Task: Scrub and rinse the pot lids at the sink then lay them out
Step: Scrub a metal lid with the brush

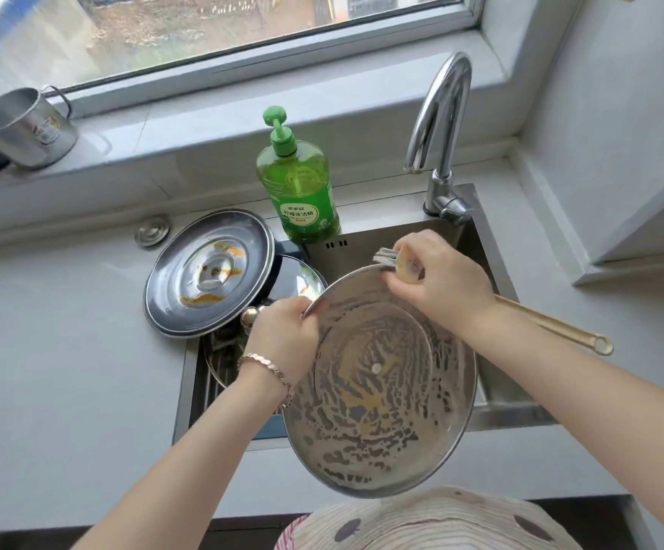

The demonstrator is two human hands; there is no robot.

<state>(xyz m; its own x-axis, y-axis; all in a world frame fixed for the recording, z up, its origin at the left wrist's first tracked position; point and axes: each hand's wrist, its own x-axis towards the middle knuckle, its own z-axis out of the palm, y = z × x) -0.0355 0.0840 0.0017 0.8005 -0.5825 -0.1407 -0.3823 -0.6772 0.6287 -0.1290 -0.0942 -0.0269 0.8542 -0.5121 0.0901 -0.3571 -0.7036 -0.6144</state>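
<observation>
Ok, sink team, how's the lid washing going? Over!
Left hand grips the soapy lid by its rim. Right hand holds the long-handled brush on its far edge. Stained lid waits at the sink's left edge; nothing blocking.

Shiny metal lid (378,383), soap-streaked; glossy plastic bottle (300,188).

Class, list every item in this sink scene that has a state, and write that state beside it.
Large lid: underside up, covered in suds, held over the sink.
Left hand: grips the lid's rim.
Right hand: holds the brush, bristles on the lid's far rim.
Second lid: upturned, orange-stained, unwashed.
Faucet: no water running.
Soap bottle: upright, nearly full.
</observation>
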